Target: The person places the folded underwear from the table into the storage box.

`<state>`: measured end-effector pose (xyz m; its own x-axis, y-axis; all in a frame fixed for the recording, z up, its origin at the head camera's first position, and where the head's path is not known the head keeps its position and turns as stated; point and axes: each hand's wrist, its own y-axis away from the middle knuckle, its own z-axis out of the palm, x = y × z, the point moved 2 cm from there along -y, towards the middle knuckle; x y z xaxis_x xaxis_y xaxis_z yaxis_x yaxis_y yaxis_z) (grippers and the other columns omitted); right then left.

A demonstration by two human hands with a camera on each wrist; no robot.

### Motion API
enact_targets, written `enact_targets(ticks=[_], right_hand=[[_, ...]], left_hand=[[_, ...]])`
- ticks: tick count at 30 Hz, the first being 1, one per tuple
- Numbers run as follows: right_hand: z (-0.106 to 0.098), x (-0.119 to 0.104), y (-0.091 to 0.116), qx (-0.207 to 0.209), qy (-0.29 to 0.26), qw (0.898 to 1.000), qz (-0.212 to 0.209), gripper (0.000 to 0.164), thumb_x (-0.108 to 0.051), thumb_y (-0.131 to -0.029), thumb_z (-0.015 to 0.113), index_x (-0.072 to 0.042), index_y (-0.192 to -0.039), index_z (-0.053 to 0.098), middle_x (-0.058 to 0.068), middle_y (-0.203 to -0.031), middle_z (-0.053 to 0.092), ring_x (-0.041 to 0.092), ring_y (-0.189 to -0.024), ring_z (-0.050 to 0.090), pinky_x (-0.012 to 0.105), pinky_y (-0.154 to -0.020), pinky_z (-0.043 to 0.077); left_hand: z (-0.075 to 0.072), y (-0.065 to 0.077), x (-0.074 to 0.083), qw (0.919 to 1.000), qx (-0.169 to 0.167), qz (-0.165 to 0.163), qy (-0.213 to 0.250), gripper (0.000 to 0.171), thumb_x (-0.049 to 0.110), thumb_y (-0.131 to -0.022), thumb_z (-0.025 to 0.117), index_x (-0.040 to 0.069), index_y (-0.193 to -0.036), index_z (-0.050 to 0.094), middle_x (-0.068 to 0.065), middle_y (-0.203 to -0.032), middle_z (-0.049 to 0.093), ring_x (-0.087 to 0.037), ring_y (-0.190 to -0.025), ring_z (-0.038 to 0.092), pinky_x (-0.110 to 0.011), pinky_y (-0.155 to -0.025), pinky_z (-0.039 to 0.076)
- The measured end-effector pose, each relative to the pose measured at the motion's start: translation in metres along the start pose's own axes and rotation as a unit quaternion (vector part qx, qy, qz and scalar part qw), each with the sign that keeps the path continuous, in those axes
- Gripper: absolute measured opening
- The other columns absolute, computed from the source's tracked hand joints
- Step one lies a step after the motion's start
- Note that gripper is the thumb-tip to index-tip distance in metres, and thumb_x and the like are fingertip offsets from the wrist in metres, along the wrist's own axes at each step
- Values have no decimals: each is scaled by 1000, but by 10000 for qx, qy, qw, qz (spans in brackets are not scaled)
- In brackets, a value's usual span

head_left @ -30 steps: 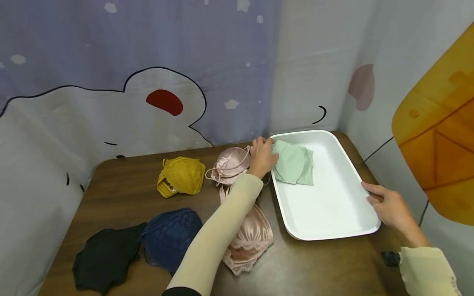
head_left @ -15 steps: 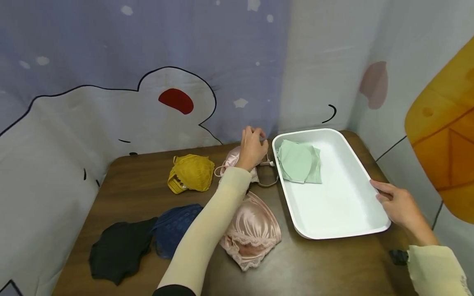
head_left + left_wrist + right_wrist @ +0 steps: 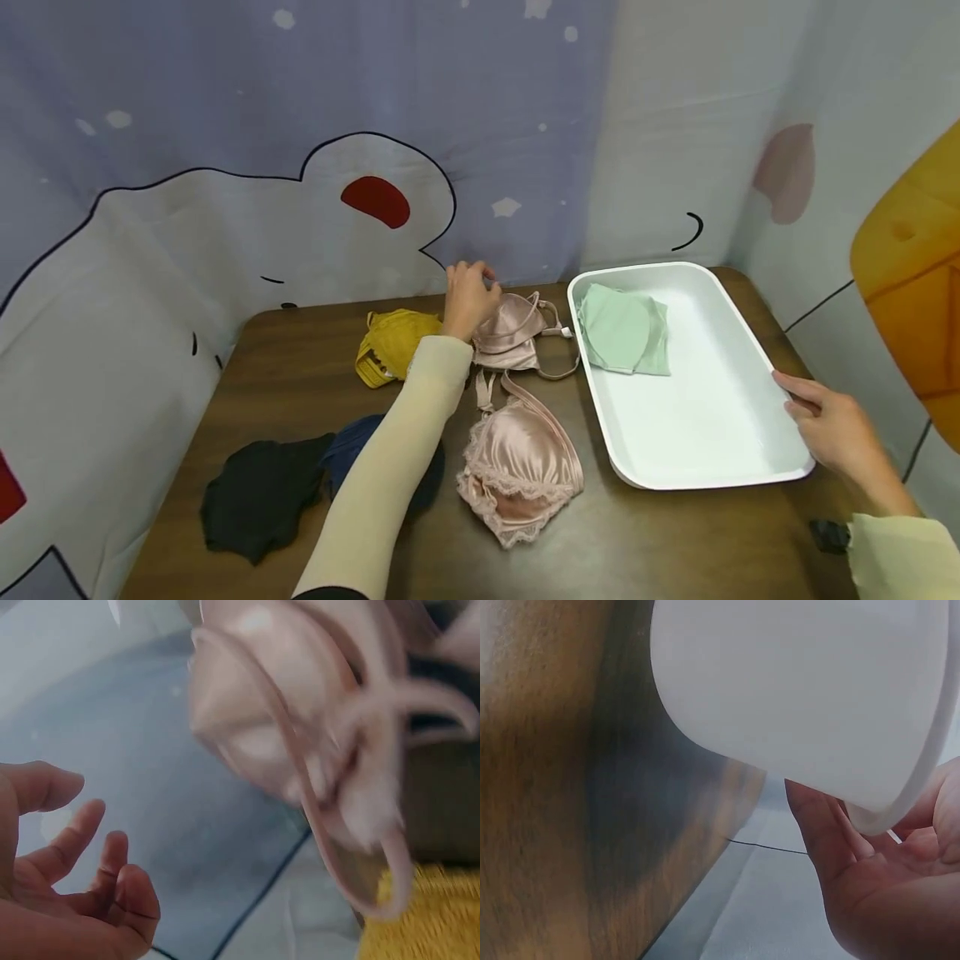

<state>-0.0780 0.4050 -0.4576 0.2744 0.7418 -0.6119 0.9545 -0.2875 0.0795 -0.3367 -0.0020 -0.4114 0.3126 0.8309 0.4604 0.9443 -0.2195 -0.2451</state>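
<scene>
White tray (image 3: 705, 425): beside the right edge of the table (image 3: 652, 542), its far end near the far right corner. My right hand (image 3: 836, 429) grips the tray's right-hand rim, fingers curled. Green garment (image 3: 618, 329): folded, inside the tray's far left corner. My left hand (image 3: 468, 302): raised near the table's far edge, fingers relaxed, thumb apart, between a yellow bra (image 3: 399, 337) and a pink bra (image 3: 512, 329). Lace-trimmed bra (image 3: 528, 442): nearer the front edge. Navy garment (image 3: 347, 448) and black garment (image 3: 262, 492): toward the left edge.
</scene>
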Motion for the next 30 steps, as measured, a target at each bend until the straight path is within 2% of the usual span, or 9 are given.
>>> enact_targets(ticks=[5, 11, 14, 16, 19, 22, 26, 30], right_hand=[[-1, 2, 0, 99, 41, 9999, -118, 43, -10, -99, 46, -3, -141, 40, 38, -137, 31, 59, -114, 36, 64, -81, 35], [-4, 6, 0, 152, 123, 9998, -72, 44, -9, -99, 46, -2, -141, 39, 38, -137, 31, 59, -112, 37, 63, -80, 36], [-3, 9, 1, 266, 153, 9995, 12, 43, -8, -98, 46, -1, -140, 40, 37, -138, 31, 59, -113, 36, 63, -80, 36], [-3, 10, 2, 317, 173, 9993, 72, 43, -7, -98, 47, -1, -140, 40, 37, -138, 31, 59, -112, 37, 62, -79, 37], [-2, 10, 3, 332, 178, 9992, 139, 43, -7, -98, 47, -2, -141, 40, 37, -138, 31, 59, -112, 37, 63, -78, 37], [-2, 10, 2, 338, 173, 9991, 174, 43, -8, -98, 46, -2, -141, 40, 36, -138, 31, 59, -111, 38, 62, -78, 38], [1, 9, 1, 336, 154, 9991, 185, 43, -7, -98, 46, -2, -141, 40, 36, -138, 31, 59, -111, 39, 61, -76, 39], [1, 9, 1, 250, 78, 9996, 142, 43, -7, -98, 45, -2, -141, 40, 36, -139, 31, 58, -112, 39, 60, -77, 39]], left_hand=[[-15, 2, -20, 9993, -225, -292, -96, 19, 23, -91, 61, 9, -104, 64, -13, -106, 54, -31, -102, 41, -39, -90, 34], [-30, 3, -48, 9954, -804, -516, -108, 18, 23, -90, 62, 8, -100, 64, -13, -110, 56, -33, -109, 38, -41, -93, 31], [-35, 3, -61, 9924, -1068, -600, -105, 23, 24, -90, 63, 8, -107, 62, -14, -117, 55, -34, -113, 37, -43, -96, 29], [-39, 5, -69, 9897, -1199, -781, -46, 30, 25, -90, 62, 7, -114, 58, -15, -122, 52, -36, -116, 34, -45, -96, 29], [-44, 8, -84, 9847, -1360, -1090, 1, 37, 26, -91, 61, 5, -119, 49, -18, -123, 48, -38, -121, 30, -49, -97, 29], [-50, 12, -100, 9794, -1552, -1295, -5, 39, 27, -92, 60, 4, -119, 44, -20, -121, 44, -40, -122, 27, -54, -97, 27], [-60, 21, -120, 9713, -2004, -1267, -189, 46, 34, -91, 60, 1, -119, 44, -23, -119, 43, -43, -118, 28, -57, -95, 27], [-67, 33, -139, 9576, -2636, -1112, -328, 55, 41, -90, 60, 0, -123, 46, -24, -123, 43, -42, -114, 29, -53, -92, 32]])
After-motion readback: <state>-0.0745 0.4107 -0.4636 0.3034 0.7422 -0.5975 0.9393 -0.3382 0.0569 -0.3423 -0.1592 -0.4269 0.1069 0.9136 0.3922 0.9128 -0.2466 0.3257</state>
